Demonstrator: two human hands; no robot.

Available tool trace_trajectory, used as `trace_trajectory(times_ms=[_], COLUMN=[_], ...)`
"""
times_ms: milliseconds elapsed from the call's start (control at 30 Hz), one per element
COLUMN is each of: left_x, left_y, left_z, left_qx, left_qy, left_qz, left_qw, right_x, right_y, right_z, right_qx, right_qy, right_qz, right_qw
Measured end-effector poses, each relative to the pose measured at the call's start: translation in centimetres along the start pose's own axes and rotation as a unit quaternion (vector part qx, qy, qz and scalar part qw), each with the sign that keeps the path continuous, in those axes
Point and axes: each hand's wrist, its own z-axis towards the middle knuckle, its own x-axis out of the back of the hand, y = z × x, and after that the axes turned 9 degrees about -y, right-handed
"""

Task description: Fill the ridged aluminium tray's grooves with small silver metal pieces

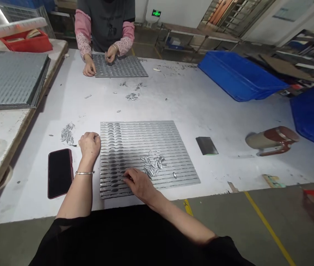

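Observation:
In front of me lies a grey ribbed panel (157, 136) with raised lines across it. Two columns of dark oval pieces (113, 157) fill the slots on its left side. My right hand (140, 184) reaches over the panel's lower part, thumb and finger pinched on a small oval piece (124, 176) beside those columns. A loose heap of shiny oval pieces (154, 163) lies on the panel, with a single one apart to its right. My left hand (89, 145) is closed, resting against the panel's left edge; what its curled fingers hold, if anything, is hidden.
Left are a phone (60, 173) and a pile of oval pieces (67, 133). A dark block (207, 145), a mug (273, 140) and blue bins (237, 75) stand right. Across the table (179, 99), a person's hands work on another panel (120, 66). Stacked panels (10, 77) lie far left.

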Motion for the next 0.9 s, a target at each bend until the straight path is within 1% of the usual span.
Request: trace_trajectory(times_ms=[33,100,167,200,267,300,367,433,500,567,633,667,733,800,833,900], left_x=[0.0,0.0,0.0,-0.1,-0.2,-0.2,-0.3,-0.2,0.3,1.4,3.0,3.9,5.6,6.7,6.9,6.9], left_y=[0.0,-0.1,-0.2,-0.2,-0.2,-0.2,-0.1,0.4,1.3,2.5,3.9,4.6,5.6,6.1,6.0,5.4], left_z=[0.0,0.1,0.1,0.1,0.1,0.1,0.0,-0.3,-0.6,-1.1,-1.9,-2.5,-3.9,-5.7,-6.7,-8.8], left_qx=[-0.001,-0.006,-0.011,-0.012,-0.012,-0.015,-0.03,-0.064,-0.11,-0.158,-0.198,-0.214,-0.24,-0.257,-0.259,-0.25], left_qy=[0.002,0.008,0.014,0.015,0.018,0.02,0.042,0.09,0.148,0.197,0.227,0.232,0.219,0.187,0.168,0.137], left_qz=[0.001,0.001,-0.001,-0.002,-0.003,-0.006,-0.023,-0.043,-0.056,-0.061,-0.066,-0.068,-0.075,-0.087,-0.092,-0.097], left_qw=[1.0,1.0,1.0,1.0,1.0,1.0,0.998,0.993,0.981,0.966,0.951,0.946,0.943,0.944,0.947,0.954], right_x=[0.4,1.8,3.8,4.7,6.3,6.8,7.4,7.5,7.2,6.4,5.1,4.3,2.6,0.9,0.2,-1.0], right_y=[0.1,0.5,1.2,1.5,2.0,2.1,2.1,1.6,1.1,0.7,0.5,0.5,0.5,0.7,0.8,1.0], right_z=[-0.1,-0.6,-1.1,-1.3,-1.4,-1.4,-1.2,-1.3,-1.6,-2.1,-2.5,-2.6,-2.5,-2.4,-2.2,-2.1], right_qx=[0.002,-0.003,-0.047,-0.082,-0.149,-0.169,-0.179,-0.157,-0.124,-0.084,-0.04,-0.019,0.024,0.061,0.08,0.111], right_qy=[0.013,0.033,0.035,0.022,-0.027,-0.055,-0.088,-0.074,-0.048,-0.033,-0.024,-0.02,-0.014,-0.013,-0.009,0.006], right_qz=[0.007,0.002,-0.042,-0.082,-0.165,-0.197,-0.224,-0.211,-0.154,-0.073,-0.011,0.002,-0.013,-0.066,-0.098,-0.157], right_qw=[1.0,0.999,0.997,0.993,0.975,0.964,0.954,0.962,0.979,0.993,0.999,1.0,1.0,0.996,0.992,0.981])
